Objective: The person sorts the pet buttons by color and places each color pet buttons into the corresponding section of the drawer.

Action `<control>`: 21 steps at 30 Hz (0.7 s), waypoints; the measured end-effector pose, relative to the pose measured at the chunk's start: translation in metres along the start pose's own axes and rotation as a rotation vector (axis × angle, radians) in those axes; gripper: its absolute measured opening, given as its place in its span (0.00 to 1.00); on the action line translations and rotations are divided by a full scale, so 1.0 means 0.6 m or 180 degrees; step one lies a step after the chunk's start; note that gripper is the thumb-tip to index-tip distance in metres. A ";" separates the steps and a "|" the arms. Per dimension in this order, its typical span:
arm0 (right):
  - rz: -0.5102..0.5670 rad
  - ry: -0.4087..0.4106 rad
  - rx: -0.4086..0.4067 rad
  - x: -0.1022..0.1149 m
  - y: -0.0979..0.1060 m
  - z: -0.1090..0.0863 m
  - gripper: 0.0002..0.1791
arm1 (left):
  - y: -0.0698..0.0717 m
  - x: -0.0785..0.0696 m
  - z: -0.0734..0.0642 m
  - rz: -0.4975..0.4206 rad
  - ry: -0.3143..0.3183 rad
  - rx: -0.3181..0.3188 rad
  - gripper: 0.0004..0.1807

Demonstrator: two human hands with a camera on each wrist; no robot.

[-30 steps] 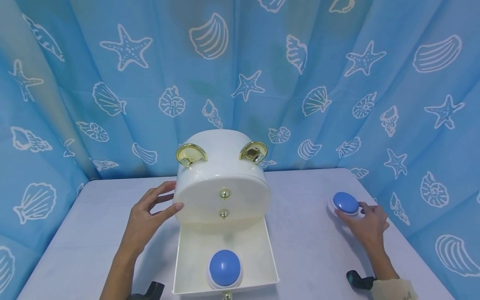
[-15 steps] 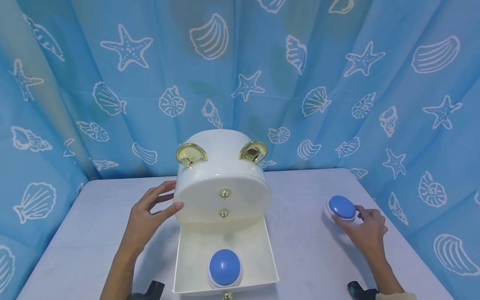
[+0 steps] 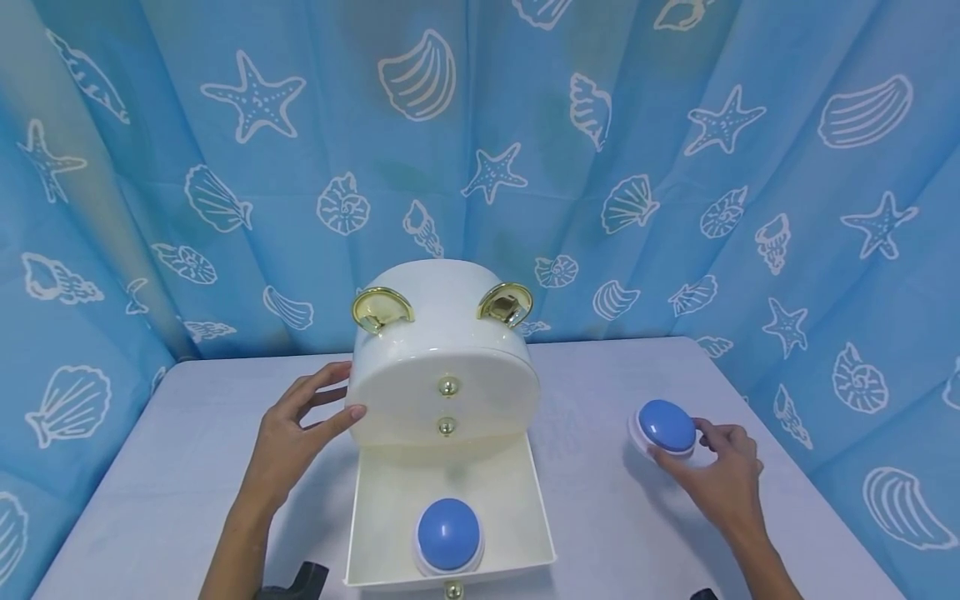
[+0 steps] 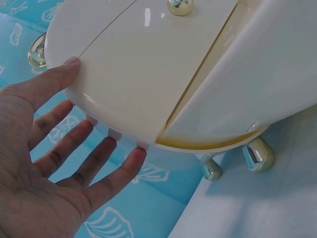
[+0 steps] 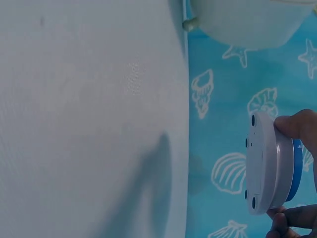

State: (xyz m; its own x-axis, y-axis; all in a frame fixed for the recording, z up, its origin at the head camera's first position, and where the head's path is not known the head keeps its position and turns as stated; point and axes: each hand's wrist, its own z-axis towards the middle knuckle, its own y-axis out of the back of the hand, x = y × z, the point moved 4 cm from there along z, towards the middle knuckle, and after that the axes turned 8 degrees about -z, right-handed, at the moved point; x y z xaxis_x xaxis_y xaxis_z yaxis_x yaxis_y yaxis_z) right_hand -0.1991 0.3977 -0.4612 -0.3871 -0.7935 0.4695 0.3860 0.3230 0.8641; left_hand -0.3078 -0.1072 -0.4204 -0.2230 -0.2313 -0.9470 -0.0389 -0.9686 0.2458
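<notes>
My left hand (image 3: 288,437) touches the left side of a white round storage box (image 3: 444,404) with gold ears, its thumb on the front face. In the left wrist view, the fingers (image 4: 94,163) lie spread along the box's curved edge. The bottom drawer (image 3: 360,533) is pulled out, and inside it sits a blue-domed push button (image 3: 448,533) on a white base. Off to the right, my right hand (image 3: 720,479) pinches a second blue push button (image 3: 666,425) between thumb and fingers. Its white underside (image 5: 260,163) with small dark feet shows in the right wrist view, held above the table.
A white-covered table (image 3: 600,517) bears the box. Behind and at both sides hangs a blue curtain (image 3: 480,83) with shell and starfish prints. Gold knobs (image 3: 448,385) stick out of the box front, and short gold legs (image 4: 258,154) hold it up.
My right hand has moved left and slightly toward me, carrying the blue push button closer to the box. The left hand, the box and the drawer have stayed put.
</notes>
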 end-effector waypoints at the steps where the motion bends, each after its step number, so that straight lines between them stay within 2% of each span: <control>1: 0.0018 0.0025 -0.0009 0.005 0.002 -0.005 0.50 | 0.000 0.000 0.000 -0.0002 -0.0001 0.0000 0.38; 6: 0.0061 0.0093 0.0013 0.029 0.007 -0.029 0.49 | 0.000 0.001 0.000 0.0003 0.0027 0.0005 0.39; 12: 0.0016 0.0074 0.0197 0.057 0.004 -0.053 0.52 | 0.000 0.003 0.000 0.0006 0.0014 0.0000 0.39; 21: 0.0056 0.0240 0.0281 0.115 0.001 -0.107 0.52 | 0.000 0.004 0.002 0.0007 0.0019 -0.0009 0.40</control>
State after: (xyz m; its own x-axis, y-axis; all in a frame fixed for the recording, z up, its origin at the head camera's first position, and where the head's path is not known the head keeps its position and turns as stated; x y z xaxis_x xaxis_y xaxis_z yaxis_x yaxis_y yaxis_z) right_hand -0.1718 0.3098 -0.4400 -0.3156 -0.8227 0.4728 0.3157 0.3789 0.8699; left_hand -0.3095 -0.1075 -0.4227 -0.2174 -0.2339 -0.9477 -0.0357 -0.9683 0.2472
